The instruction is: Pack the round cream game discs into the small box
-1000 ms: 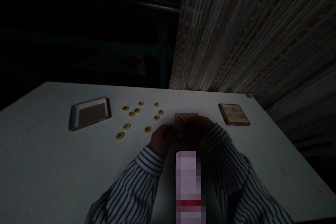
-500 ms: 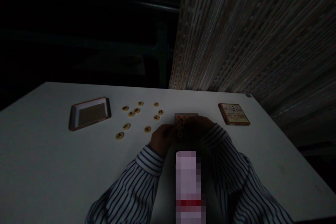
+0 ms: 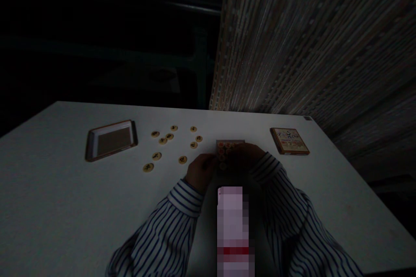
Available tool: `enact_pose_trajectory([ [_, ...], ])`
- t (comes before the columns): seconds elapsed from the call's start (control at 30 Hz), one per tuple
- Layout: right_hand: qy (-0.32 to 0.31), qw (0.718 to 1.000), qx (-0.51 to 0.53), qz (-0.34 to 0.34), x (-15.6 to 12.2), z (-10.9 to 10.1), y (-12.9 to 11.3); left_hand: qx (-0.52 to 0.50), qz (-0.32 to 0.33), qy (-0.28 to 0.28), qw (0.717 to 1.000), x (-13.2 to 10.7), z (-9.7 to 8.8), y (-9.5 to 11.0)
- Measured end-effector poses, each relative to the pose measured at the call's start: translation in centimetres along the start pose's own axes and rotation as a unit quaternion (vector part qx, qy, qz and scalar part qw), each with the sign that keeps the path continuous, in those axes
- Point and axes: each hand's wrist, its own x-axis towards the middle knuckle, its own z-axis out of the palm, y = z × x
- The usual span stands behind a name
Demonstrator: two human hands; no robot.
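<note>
A small box tray (image 3: 219, 142) lies in front of me, holding several round Chinese chess pieces (image 3: 222, 155) with red characters. My left hand (image 3: 200, 171) is closed at the tray's left side, thumb and fingers against its edge. Over the tray's right part reaches my right hand (image 3: 249, 154). Its fingers are bent down among the pieces, in deep shadow, so I cannot tell what they pinch. To the left, several loose Chinese chess pieces with black characters (image 3: 156, 156) are scattered on the white table (image 3: 65, 199).
An open, shallow lid or tray (image 3: 113, 140) lies at the far left of the table. At the right is a flat box with printed characters (image 3: 290, 140). A string curtain (image 3: 279, 43) hangs behind the table's right part. The room is dark.
Both hands stay nearly in place at the tray. My right fingers shift slightly over the pieces; the loose pieces have not moved.
</note>
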Motion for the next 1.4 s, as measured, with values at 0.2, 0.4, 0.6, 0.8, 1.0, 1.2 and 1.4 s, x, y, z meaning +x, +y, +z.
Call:
enact_pose_trajectory([
  [0.2,0.016,1.0,0.01,0.023,-0.3,-0.2,0.0,0.001,0.006,-0.001,1.0,0.0,0.0,0.1],
  [0.4,0.024,0.999,-0.019,0.042,-1.0,-1.0,0.0,-0.007,0.005,0.001,1.0,0.0,0.1,-0.2],
  [0.6,0.044,0.997,-0.047,0.051,-1.6,-1.7,0.2,0.005,0.006,-0.002,1.0,-0.1,-0.1,-0.1],
  [0.8,0.103,0.992,0.008,0.078,-3.2,-1.6,0.3,0.021,-0.003,-0.008,1.0,-0.5,-0.4,0.3],
  [1.0,0.225,0.963,0.092,0.117,-5.1,2.1,1.4,0.007,-0.005,-0.017,1.0,-1.0,0.1,0.0],
  [1.2,0.308,0.922,0.207,0.114,-6.0,6.5,1.9,0.049,0.042,-0.022,0.998,-1.2,0.5,0.1],
  [1.4,0.296,0.925,0.219,0.091,-5.7,7.9,2.0,0.076,0.119,-0.072,0.987,-0.8,0.5,-0.7],
])
